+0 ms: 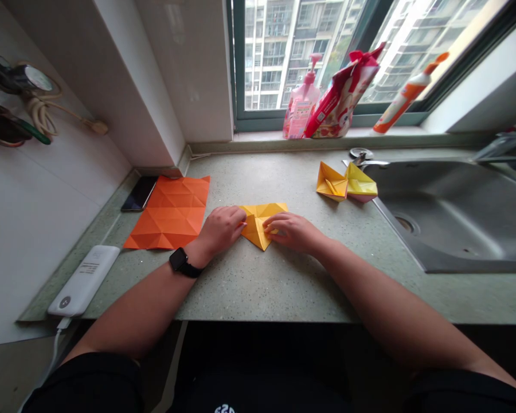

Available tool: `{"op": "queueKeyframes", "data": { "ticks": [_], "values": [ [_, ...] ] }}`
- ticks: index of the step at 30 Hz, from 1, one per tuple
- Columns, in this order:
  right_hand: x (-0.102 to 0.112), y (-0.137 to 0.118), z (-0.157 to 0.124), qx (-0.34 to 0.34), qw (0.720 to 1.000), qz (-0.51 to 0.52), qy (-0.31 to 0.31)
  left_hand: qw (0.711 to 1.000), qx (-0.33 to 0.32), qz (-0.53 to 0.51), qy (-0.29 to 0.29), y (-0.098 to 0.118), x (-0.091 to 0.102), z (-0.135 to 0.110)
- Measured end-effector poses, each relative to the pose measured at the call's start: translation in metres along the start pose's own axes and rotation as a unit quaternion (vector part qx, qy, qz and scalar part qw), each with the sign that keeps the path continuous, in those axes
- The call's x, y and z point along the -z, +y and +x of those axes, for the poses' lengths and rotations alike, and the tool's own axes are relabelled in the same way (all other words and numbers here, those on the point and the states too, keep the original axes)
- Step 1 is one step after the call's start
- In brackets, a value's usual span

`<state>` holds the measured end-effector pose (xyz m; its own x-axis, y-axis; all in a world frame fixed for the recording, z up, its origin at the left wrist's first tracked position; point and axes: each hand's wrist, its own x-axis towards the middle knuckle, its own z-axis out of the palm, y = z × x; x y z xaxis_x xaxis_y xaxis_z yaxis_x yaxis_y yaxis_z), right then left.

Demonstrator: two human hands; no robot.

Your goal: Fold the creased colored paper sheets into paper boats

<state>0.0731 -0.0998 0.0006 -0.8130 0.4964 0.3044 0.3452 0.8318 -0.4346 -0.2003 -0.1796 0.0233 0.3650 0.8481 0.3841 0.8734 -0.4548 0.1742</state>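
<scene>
A folded yellow origami paper (pixel 258 225) lies on the speckled green countertop (pixel 258 287), with a pointed corner toward me. My left hand (pixel 219 229) grips its left side, and a black watch (pixel 180 261) sits on that wrist. My right hand (pixel 292 232) presses on its right side, with the fingertips over the folds. Part of the paper is hidden under my fingers. Left of my left hand lies a flat orange paper sheet (pixel 169 212), creased into a triangular grid. Two folded yellow paper models (pixel 331 182) (pixel 362 183) stand farther right, touching each other.
A steel sink (pixel 451 218) with a faucet base fills the right of the counter. A phone (pixel 140 193) and white power bank (pixel 83 281) lie at the left. A pink soap bottle (pixel 301 97), a red-and-white bag (pixel 339 94) and an orange tube (pixel 406 94) stand on the windowsill.
</scene>
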Motion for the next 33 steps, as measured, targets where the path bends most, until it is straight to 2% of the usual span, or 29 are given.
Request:
{"op": "queueKeyframes", "data": {
  "ticks": [5, 12, 18, 24, 27, 30, 33],
  "values": [
    [0.0, -0.003, 0.001, -0.003, 1.0, -0.005, -0.011, 1.0, -0.023, -0.003, -0.014, 0.002, -0.005, 0.003],
    [0.0, -0.003, 0.0, -0.043, 0.999, -0.023, -0.021, 0.999, -0.036, -0.004, -0.022, 0.003, -0.007, 0.002],
    [-0.006, -0.002, 0.0, -0.022, 0.999, -0.034, -0.024, 0.998, -0.043, 0.009, -0.043, 0.004, -0.009, 0.003],
    [-0.01, -0.005, 0.0, -0.038, 0.996, -0.085, -0.014, 0.999, -0.04, 0.028, -0.023, 0.001, -0.015, 0.002],
    [-0.008, -0.002, 0.001, -0.04, 0.994, -0.102, 0.0, 0.996, -0.083, -0.003, -0.025, 0.003, -0.014, 0.002],
    [-0.007, 0.002, 0.001, -0.025, 0.994, -0.109, 0.006, 0.988, -0.132, -0.059, -0.054, 0.008, -0.011, 0.0],
    [-0.009, 0.004, 0.002, -0.016, 0.995, -0.098, -0.006, 0.981, -0.137, -0.107, -0.084, 0.011, -0.007, -0.002]
  ]
}}
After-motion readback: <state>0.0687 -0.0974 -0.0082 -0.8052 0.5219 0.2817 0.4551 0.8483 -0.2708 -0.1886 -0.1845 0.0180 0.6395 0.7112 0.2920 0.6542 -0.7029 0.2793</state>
